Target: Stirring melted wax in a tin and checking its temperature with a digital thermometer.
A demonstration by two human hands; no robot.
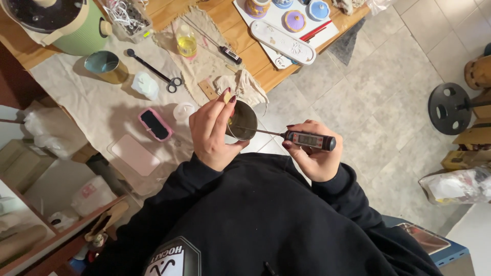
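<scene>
Left hand fingers wrapped round metal cup; right hand pinching probe thermometer — tip inside cup.

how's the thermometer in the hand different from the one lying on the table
The held thermometer is gripped by the right hand, its probe reaching into the small metal cup that the left hand holds. The table thermometer lies untouched on burlap cloth and looks smaller, being farther away. Both have black bodies and thin metal probes.

A wooden surface runs across the upper left of the frame, partly covered by a beige cloth. Pale grey floor tiles fill the right side. Wooden shelves stand at lower left.
</scene>
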